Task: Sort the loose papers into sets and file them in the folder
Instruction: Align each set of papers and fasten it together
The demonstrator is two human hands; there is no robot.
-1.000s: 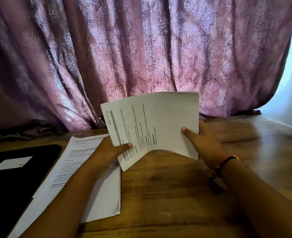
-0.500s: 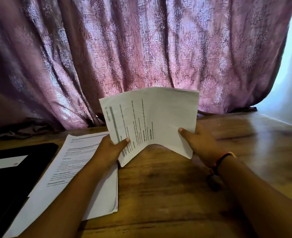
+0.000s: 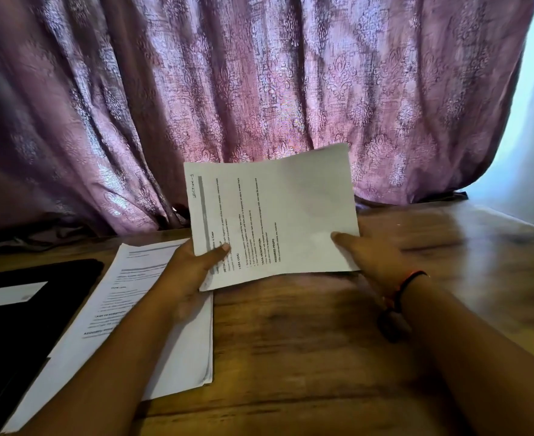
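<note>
Sorting appears to be the step in hand. In the centre of the frame the sheet [image 3: 275, 215] is held up off the table [image 3: 322, 357], its print turned sideways. The left hand [image 3: 193, 272] pinches its lower left edge, thumb on the printed face. The right hand [image 3: 375, 256] pinches the lower right corner the same way. A stack [image 3: 140, 309] lies at lower left, beside the closed black folder [image 3: 23, 325]. Next, probably, comes matching the heading and laying the sheet squarely on the right set.
</note>
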